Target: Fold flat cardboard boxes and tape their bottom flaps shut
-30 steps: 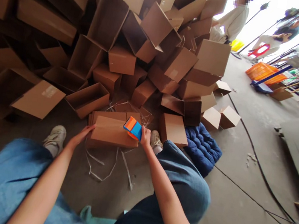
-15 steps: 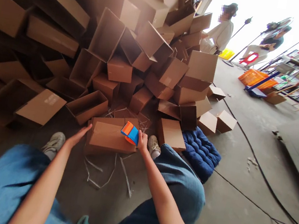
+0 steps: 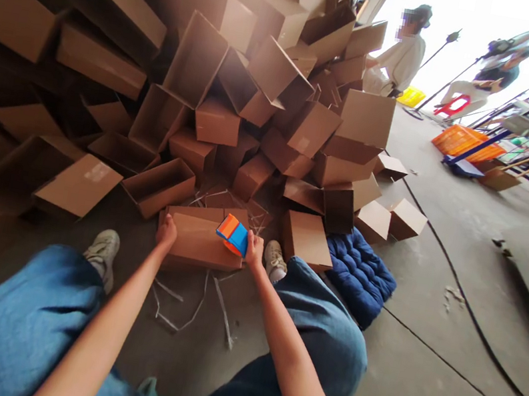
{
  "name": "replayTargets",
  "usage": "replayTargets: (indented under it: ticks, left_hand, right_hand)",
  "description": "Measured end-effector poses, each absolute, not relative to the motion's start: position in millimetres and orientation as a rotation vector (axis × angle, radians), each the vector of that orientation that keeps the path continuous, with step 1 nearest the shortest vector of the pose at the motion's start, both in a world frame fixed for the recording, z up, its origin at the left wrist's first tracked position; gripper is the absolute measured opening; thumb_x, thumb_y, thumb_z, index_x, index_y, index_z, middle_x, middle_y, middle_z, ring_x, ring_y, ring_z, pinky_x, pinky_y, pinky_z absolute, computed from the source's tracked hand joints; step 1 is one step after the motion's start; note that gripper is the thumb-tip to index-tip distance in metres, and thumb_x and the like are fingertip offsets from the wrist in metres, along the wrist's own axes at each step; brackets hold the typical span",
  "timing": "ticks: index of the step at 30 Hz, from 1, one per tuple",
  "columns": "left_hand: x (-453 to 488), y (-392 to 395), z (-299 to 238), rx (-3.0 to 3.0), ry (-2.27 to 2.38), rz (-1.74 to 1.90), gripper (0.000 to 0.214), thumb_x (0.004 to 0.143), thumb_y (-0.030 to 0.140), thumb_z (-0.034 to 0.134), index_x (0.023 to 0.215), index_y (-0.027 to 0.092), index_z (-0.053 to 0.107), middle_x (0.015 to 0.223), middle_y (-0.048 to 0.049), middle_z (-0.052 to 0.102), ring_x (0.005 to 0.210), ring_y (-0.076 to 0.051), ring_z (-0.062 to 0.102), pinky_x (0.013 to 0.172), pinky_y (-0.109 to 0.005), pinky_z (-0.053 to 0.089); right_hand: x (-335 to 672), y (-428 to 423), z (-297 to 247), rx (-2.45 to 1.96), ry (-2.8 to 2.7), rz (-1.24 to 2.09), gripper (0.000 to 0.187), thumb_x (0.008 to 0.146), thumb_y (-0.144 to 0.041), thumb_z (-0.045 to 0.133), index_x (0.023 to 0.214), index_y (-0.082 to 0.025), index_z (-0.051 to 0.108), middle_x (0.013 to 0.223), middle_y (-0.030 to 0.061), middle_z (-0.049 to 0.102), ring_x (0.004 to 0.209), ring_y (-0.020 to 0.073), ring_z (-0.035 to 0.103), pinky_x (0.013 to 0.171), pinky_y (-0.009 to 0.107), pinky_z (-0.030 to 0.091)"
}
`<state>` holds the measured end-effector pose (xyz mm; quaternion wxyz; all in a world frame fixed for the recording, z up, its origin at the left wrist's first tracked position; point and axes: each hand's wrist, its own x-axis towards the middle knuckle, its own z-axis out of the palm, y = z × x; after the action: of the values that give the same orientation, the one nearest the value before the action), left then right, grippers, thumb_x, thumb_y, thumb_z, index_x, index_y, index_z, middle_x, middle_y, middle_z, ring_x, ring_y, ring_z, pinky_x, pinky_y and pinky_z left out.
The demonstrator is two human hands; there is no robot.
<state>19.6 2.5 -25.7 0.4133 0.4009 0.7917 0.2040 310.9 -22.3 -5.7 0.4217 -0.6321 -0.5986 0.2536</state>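
A stack of flattened cardboard boxes lies on the floor between my feet. My left hand rests on its left end, fingers curled over the edge of the top sheet. My right hand is closed around an orange and blue tape dispenser, held over the right end of the stack. Both forearms reach forward over my jeans-covered knees.
A tall heap of open cardboard boxes fills the left and middle. Cut strapping bands litter the floor. A blue cushion lies to the right, cables cross the concrete, and a person sits far behind near an orange crate.
My left hand slid from the left edge of the stack up onto its top sheet and curled closed. The right hand with the dispenser stayed nearly in place.
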Motion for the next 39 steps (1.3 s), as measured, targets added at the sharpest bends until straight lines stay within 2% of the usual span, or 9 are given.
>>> replayTargets:
  ticks: [4, 9, 16, 26, 39]
  left_hand:
    - [22.3, 1.4, -18.6, 0.923, 2.151, 0.453, 0.094, 0.100, 0.053, 0.000, 0.130, -0.008, 0.064, 0.131, -0.0391, 0.063, 0.135, -0.049, 0.054, 0.109, -0.057, 0.043]
    - [25.2, -4.0, -11.6, 1.003, 2.190, 0.445, 0.090, 0.101, 0.058, 0.007, 0.125, -0.001, 0.070, 0.127, -0.0348, 0.067, 0.130, -0.047, 0.059, 0.106, -0.055, 0.046]
    - [27.4, -8.1, -13.1, 1.002, 2.229, 0.482, 0.085, 0.102, 0.059, 0.012, 0.124, 0.002, 0.072, 0.122, -0.0347, 0.069, 0.128, -0.048, 0.060, 0.104, -0.056, 0.047]
    - [27.6, -8.6, -17.1, 1.022, 2.239, 0.502, 0.085, 0.103, 0.055, 0.012, 0.117, -0.001, 0.074, 0.120, -0.0370, 0.069, 0.126, -0.047, 0.062, 0.102, -0.055, 0.048]
    - [28.2, -7.6, -17.2, 0.944, 2.244, 0.534, 0.083, 0.103, 0.052, 0.013, 0.123, -0.004, 0.072, 0.124, -0.0372, 0.068, 0.129, -0.047, 0.060, 0.104, -0.055, 0.047]
  right_hand:
    - [308.0, -19.7, -4.4, -1.579, -1.496, 0.622, 0.071, 0.086, -0.088, 0.016, 0.050, -0.027, 0.023, 0.048, -0.0046, 0.022, 0.049, 0.0088, 0.021, 0.051, 0.030, 0.015]
    - [307.7, -17.9, -5.0, -1.556, -1.516, 0.632, 0.071, 0.087, -0.086, 0.018, 0.049, -0.026, 0.024, 0.048, -0.0040, 0.023, 0.048, 0.0090, 0.022, 0.050, 0.029, 0.015]
    - [309.4, -17.4, -9.7, -1.548, -1.502, 0.619, 0.071, 0.088, -0.084, 0.020, 0.049, -0.026, 0.025, 0.049, -0.0038, 0.024, 0.050, 0.0090, 0.021, 0.051, 0.029, 0.016]
    - [309.0, -18.7, -10.0, -1.545, -1.494, 0.630, 0.073, 0.088, -0.088, 0.018, 0.049, -0.026, 0.024, 0.048, -0.0036, 0.024, 0.048, 0.0098, 0.022, 0.050, 0.031, 0.017]
    - [308.2, -20.3, -7.8, -1.537, -1.482, 0.629, 0.074, 0.087, -0.089, 0.017, 0.049, -0.026, 0.025, 0.048, -0.0035, 0.025, 0.048, 0.0099, 0.024, 0.050, 0.031, 0.018]
